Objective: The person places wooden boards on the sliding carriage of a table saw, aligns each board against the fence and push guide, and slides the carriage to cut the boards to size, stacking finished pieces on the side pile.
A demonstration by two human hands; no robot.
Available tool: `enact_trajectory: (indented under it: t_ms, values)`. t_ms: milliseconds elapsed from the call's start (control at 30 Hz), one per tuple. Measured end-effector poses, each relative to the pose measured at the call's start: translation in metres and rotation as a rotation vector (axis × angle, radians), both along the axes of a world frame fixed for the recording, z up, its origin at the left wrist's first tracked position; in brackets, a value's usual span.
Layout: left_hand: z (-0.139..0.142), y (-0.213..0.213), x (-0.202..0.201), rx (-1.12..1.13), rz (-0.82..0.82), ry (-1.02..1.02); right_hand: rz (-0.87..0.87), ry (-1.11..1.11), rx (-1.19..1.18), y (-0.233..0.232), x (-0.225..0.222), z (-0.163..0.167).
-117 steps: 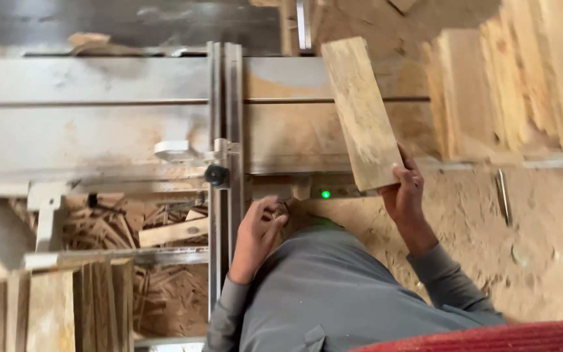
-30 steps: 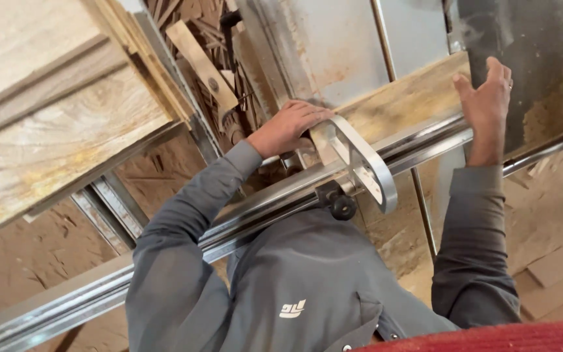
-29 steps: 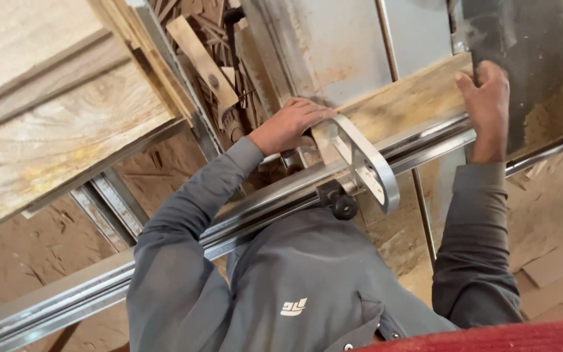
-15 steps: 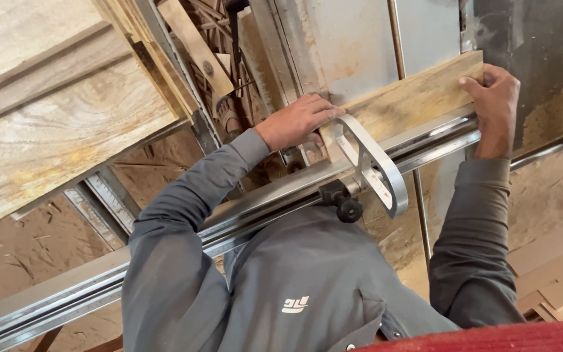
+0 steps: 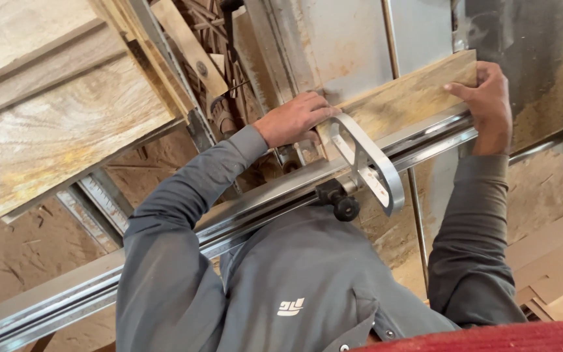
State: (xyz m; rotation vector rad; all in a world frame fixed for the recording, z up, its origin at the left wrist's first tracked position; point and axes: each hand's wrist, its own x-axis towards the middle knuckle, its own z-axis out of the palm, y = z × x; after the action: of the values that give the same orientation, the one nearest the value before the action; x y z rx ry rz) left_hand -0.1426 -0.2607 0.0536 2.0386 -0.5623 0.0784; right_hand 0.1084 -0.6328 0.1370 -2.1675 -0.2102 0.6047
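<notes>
**Both hands on a pale plank at the saw counter**

Head view looks down over a grey work shirt (image 5: pixel 294 287) w/ long sleeves. Left hand (image 5: pixel 292 119) lies palm-down, fingers together & slightly curled, on the near-left end of a long pale yellowish wooden plank (image 5: pixel 402 98); it presses rather than pinches. Right hand (image 5: pixel 487 104) is at the plank's far-right end, fingers hooked over the end corner, thumb along the near edge, so it grips that end.

Plank lies flat on the grey metal saw counter (image 5: pixel 360 39), slanting up toward the right, its long near edge running just beside a shiny steel guide rail (image 5: pixel 281 195) that crosses the view diagonally. A curved loop-shaped steel handle (image 5: pixel 369 163) w/ a black round knob (image 5: pixel 343 207) sits on the rail between the two arms, touching the plank's near edge by the left hand.

Beyond the counter's left edge: a big grained wooden board (image 5: pixel 53 124), top left. Wood offcuts (image 5: pixel 193 45) are piled in a gap at top centre. Sawdust-covered floor (image 5: pixel 21 254) shows bottom left; a red cloth edge (image 5: pixel 490 336) runs along the bottom right.
</notes>
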Motion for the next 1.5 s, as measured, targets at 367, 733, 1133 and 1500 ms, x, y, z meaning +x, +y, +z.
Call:
enact_trajectory:
  t_ms: [367,733,1133,1500]
  values:
    - [0.029,0.003,0.003,-0.037,-0.060,0.115,-0.033,-0.110,-0.173,-0.022,0.011,-0.023]
    - [0.039,-0.005,0.072,-0.161,0.066,0.306,0.021,-0.527,-0.539,-0.002,-0.023,-0.005]
    - [0.017,-0.094,0.172,0.323,0.036,0.368,0.274,-0.932,-0.154,0.093,-0.203,0.035]
    - [0.027,-0.088,0.161,0.337,0.043,0.266,0.234,-0.942,-0.118,0.096,-0.201,0.044]
